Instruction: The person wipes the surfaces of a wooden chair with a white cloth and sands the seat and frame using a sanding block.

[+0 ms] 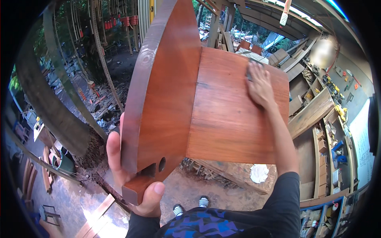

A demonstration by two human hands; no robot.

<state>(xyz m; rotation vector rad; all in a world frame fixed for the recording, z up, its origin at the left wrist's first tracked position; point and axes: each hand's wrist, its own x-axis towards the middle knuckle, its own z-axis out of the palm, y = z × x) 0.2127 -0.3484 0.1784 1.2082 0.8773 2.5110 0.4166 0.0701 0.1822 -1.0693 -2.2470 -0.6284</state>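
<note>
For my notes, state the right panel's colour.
Right panel: reddish brown, clearest in the head view.

A woodworking workshop, shown by planks (311,113), shelves (316,158) and probably power tools (340,112).

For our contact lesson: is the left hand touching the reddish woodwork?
Touching: the head view shows the left hand wrapped around the reddish woodwork, near its lower end.

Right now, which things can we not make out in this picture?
In the head view:
Dark object: mostly covered by the right hand.
Left hand: partly hidden behind the curved board.
Curved board: top end cut off by the picture's edge.
Flat panel: underside faces away.
White wall sheet: marks too small to read.
</note>
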